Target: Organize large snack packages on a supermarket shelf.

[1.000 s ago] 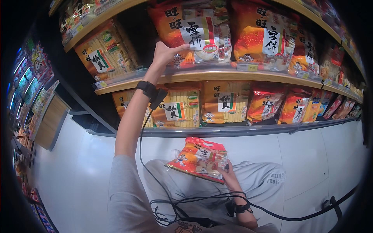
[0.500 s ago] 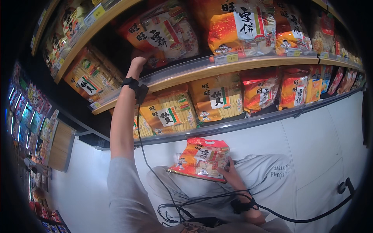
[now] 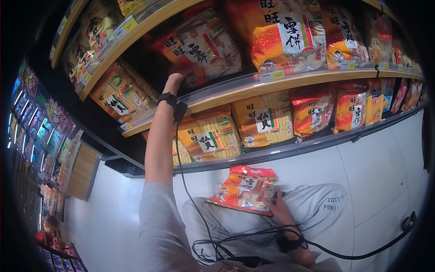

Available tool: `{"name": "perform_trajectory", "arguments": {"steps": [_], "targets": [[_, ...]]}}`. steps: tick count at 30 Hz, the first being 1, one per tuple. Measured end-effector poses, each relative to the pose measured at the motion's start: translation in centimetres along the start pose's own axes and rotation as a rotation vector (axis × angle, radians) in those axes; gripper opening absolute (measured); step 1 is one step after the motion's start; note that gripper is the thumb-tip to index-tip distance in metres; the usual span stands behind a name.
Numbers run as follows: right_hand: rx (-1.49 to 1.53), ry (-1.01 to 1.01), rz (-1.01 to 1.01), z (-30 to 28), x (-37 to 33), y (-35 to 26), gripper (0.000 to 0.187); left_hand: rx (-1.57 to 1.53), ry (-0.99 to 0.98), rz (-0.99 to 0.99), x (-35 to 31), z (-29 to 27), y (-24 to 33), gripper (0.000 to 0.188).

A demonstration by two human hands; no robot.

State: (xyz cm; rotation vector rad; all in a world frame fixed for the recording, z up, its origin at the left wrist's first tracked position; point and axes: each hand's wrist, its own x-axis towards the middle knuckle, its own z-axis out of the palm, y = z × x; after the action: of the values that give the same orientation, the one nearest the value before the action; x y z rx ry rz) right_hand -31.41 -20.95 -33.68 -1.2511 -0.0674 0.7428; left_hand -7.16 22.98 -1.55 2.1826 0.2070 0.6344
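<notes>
My left arm stretches up to the upper shelf, where my left hand (image 3: 176,79) reaches in at the lower left corner of a large orange and red bag of rice crackers (image 3: 199,52). Shadow hides its fingers, so their grip cannot be made out. Over my lap, my right hand (image 3: 274,205) is closed on the right edge of a smaller red and orange rice cracker bag (image 3: 247,187). This bag lies tilted, its carry-handle cutout toward the shelf.
More rice cracker bags (image 3: 290,38) stand to the right on the upper shelf. Yellow bags of rolled snacks (image 3: 262,119) line the lower one. The wooden shelf edge (image 3: 235,96) runs beside my left wrist. A black cable (image 3: 335,250) crosses my lap and the white floor (image 3: 376,181).
The whole scene has shifted slightly right in the view. My left hand stays at the large bag, and my right hand keeps its hold on the smaller one.
</notes>
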Motion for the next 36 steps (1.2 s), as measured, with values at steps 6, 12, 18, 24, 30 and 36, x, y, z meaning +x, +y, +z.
{"name": "perform_trajectory", "arguments": {"steps": [6,12,18,24,30,36], "targets": [[-0.035,0.000,-0.020,0.5,0.4,0.8,0.099,-0.036,-0.071,-0.101,-0.8,-1.0,1.3,0.055],[0.107,0.086,-0.035,0.9,0.5,1.7,0.098,-0.105,-0.019,-0.085,-2.9,-2.4,1.0,0.050],[0.153,-0.032,-0.076,0.2,0.3,1.0,0.086,0.071,0.187,0.137,-14.8,-1.2,5.4,0.068],[0.265,-0.056,-0.068,0.8,0.3,0.3,0.077,0.246,0.163,0.294,-20.1,0.3,6.4,0.084],[0.277,-0.046,-0.116,1.6,-0.2,1.5,0.068,0.188,0.299,0.440,-19.6,-1.1,6.6,0.061],[0.244,0.039,-0.075,1.6,-2.9,0.8,0.069,0.505,-0.572,0.134,-28.3,0.4,3.1,0.060]]}}
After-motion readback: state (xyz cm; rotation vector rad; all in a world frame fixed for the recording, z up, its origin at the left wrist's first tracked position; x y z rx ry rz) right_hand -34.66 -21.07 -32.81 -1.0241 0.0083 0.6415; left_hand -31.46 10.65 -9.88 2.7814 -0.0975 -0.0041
